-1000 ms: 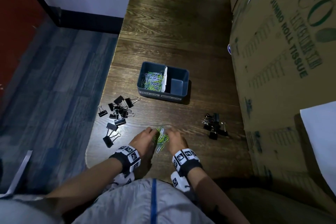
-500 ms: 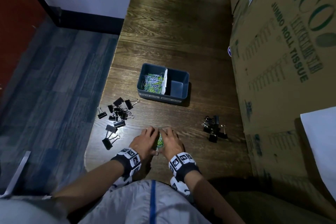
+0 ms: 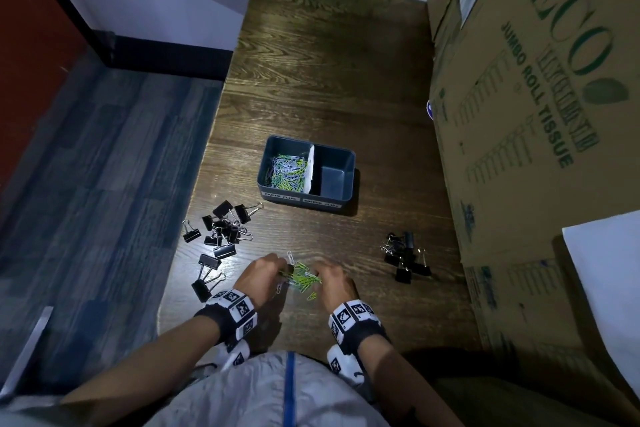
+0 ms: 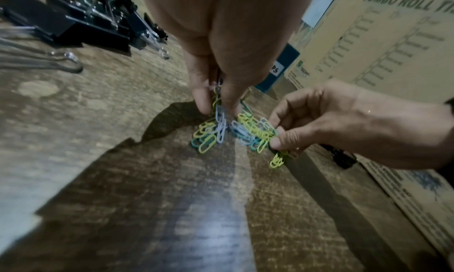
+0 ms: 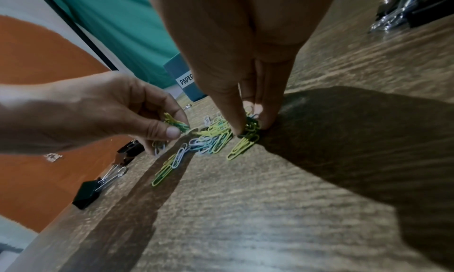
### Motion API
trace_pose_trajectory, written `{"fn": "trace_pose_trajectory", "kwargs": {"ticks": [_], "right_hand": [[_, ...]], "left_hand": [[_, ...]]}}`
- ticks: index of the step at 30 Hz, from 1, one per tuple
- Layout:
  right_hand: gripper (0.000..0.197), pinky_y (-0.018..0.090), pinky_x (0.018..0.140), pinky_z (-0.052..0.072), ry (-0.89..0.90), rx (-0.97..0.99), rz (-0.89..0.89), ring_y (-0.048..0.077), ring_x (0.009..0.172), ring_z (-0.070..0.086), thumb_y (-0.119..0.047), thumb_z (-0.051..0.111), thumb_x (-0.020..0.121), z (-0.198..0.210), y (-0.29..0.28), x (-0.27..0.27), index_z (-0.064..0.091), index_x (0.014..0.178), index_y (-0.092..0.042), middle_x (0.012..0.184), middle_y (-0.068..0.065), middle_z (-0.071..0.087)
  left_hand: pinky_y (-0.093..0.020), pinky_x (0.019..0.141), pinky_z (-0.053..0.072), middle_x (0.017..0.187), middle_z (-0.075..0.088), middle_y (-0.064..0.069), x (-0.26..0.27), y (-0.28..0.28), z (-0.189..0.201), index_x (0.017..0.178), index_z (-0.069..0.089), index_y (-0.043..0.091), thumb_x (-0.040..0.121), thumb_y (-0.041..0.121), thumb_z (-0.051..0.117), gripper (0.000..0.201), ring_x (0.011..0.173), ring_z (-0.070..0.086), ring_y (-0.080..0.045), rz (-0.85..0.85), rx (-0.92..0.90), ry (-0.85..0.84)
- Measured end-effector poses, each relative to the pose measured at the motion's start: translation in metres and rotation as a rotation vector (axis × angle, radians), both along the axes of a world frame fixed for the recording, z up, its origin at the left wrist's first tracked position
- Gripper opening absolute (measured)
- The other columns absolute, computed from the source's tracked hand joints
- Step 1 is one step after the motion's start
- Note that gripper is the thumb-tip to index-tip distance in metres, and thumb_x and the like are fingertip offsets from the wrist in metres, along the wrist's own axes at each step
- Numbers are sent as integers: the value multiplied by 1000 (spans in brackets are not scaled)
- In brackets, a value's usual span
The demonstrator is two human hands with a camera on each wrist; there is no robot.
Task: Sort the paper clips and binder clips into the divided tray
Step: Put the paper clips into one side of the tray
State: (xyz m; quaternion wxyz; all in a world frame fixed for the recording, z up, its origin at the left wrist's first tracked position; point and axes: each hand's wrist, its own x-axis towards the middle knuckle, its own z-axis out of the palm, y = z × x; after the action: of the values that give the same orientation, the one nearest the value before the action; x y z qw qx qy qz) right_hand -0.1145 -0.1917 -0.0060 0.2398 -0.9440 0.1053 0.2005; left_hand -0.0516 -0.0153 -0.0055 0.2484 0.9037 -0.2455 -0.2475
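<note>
A dark blue divided tray (image 3: 349, 166) stands mid-table. Its left compartment holds coloured paper clips (image 3: 285, 172) and its right compartment (image 3: 333, 178) looks bare. Near the front edge lies a loose heap of green, yellow and pale blue paper clips (image 3: 304, 278) between my two hands. My left hand (image 4: 218, 111) pinches a small bunch of them at its fingertips. My right hand (image 5: 250, 129) pinches another bunch of dark green and yellow clips (image 5: 251, 126) against the table. Black binder clips lie in a left pile (image 3: 221, 229) and a right pile (image 3: 405, 256).
A tall cardboard box (image 3: 536, 114) printed "jumbo roll tissue" walls the table's right side. The wooden table (image 3: 329, 80) ends at a left edge (image 3: 204, 184), with blue-grey floor below. Some binder clips (image 3: 204, 284) lie close to that edge.
Half a second ago both hands were pressed together over the loose paper clips. They have since drawn slightly apart, each pinching a bunch, and clips show between them.
</note>
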Motion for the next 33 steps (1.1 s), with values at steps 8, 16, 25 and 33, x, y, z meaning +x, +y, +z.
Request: {"fn": "trace_pose_trajectory", "kwargs": {"ticks": [8, 16, 25, 33], "right_hand": [[27, 35, 83, 55, 107, 37, -50, 22, 93, 67, -10, 64, 86, 18, -11, 3, 71, 103, -30, 91, -2, 66], [11, 30, 72, 55, 47, 110, -57, 17, 80, 65, -6, 73, 86, 60, -11, 44, 73, 93, -15, 89, 3, 70], [12, 33, 75, 59, -254, 155, -114, 22, 83, 68, -3, 65, 89, 130, -8, 155, 72, 88, -13, 92, 8, 70], [31, 34, 80, 55, -329, 107, -39, 23, 90, 67, -18, 78, 83, 127, -4, 161, 70, 113, -15, 99, 8, 71]], "left_hand": [[-6, 69, 45, 92, 57, 13, 60, -8, 51, 96, 67, 16, 84, 3, 68, 18, 77, 56, -2, 45, -201, -177], [-36, 78, 56, 96, 68, -8, 165, -41, 99, 109, 67, 12, 83, 20, 74, 28, 83, 64, -20, 244, -198, -245], [-31, 68, 55, 93, 69, -2, 112, -15, 79, 99, 68, 16, 86, 8, 66, 16, 76, 62, -17, 228, -111, -313], [-30, 73, 47, 104, 60, -2, 57, 14, 30, 111, 58, 19, 84, 15, 64, 27, 95, 61, -23, 13, 109, -107]]}}
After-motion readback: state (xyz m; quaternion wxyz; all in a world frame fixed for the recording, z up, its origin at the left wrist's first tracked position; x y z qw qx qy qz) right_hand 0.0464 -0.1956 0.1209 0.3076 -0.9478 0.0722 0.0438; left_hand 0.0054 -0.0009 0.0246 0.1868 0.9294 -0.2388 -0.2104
